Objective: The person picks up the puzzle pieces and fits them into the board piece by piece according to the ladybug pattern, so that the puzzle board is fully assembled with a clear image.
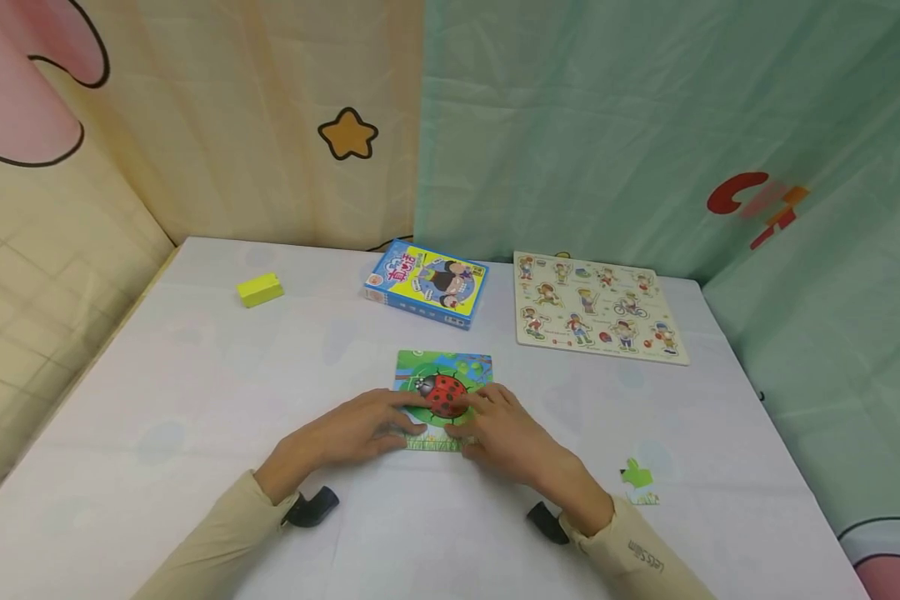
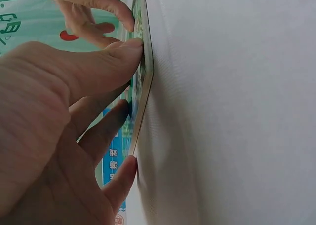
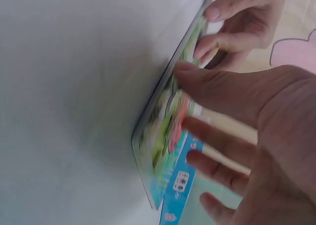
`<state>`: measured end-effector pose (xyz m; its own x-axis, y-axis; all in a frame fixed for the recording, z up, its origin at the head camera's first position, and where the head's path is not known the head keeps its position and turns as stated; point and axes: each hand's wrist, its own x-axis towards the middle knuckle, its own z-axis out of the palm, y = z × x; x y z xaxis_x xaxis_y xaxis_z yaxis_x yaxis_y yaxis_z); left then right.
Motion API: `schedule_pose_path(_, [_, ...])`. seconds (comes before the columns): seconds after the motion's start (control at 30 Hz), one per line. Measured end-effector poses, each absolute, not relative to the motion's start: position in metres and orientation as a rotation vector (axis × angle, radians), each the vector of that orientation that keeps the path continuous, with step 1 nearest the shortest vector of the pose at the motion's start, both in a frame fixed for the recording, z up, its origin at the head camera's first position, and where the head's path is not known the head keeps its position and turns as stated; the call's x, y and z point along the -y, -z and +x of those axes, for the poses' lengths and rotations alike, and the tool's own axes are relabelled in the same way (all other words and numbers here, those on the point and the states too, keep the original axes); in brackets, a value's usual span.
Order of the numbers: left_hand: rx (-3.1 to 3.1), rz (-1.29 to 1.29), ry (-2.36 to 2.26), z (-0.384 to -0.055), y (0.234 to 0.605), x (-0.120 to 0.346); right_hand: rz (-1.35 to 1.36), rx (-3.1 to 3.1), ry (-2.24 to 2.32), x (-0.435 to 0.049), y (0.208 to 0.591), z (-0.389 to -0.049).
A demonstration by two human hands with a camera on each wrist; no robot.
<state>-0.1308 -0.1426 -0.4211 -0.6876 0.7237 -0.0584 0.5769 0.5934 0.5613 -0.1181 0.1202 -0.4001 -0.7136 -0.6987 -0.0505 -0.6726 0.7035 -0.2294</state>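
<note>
A ladybug jigsaw puzzle [image 1: 424, 367] lies flat in its tray near the middle of the table. My left hand [image 1: 371, 427] rests on its left part, with the index fingertip beside the ladybug and the thumb on the lower part of the picture. In the left wrist view, that thumb touches the puzzle [image 2: 144, 82] near its front edge and the little finger touches the side. From the right, my right hand [image 1: 506, 433] reaches over the puzzle, thumb and index on the picture. In the right wrist view its other fingers are spread. Both hands partly cover the picture.
Two loose puzzle pieces, a green one [image 1: 636, 473] and one with grass [image 1: 643, 497], lie at the right. Behind the puzzle sits a blue and yellow card box [image 1: 427, 283]. A wooden figure board [image 1: 600, 308] is at back right, a yellow block [image 1: 260, 290] at back left.
</note>
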Motion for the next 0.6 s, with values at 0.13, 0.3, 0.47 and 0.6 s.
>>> schedule_pose_path(0.13, [-2.531,1.058,-0.761,-0.131,0.423,0.144,-1.142,-2.821,0.252,-0.123,0.4,-0.113])
schedule_pose_path(0.3, [-2.528,1.051,-0.777,-0.131,0.423,0.144,-1.09,-2.72,0.326,-0.125,0.399,-0.114])
schedule_pose_path(0.47, [-2.52,1.021,-0.795,-0.13,0.421,0.145,-1.086,-2.654,0.367,-0.135,0.402,-0.115])
schedule_pose_path(0.6, [-2.519,1.024,-0.8,-0.129,0.421,0.145,-1.066,-2.655,0.469,-0.155,0.402,-0.109])
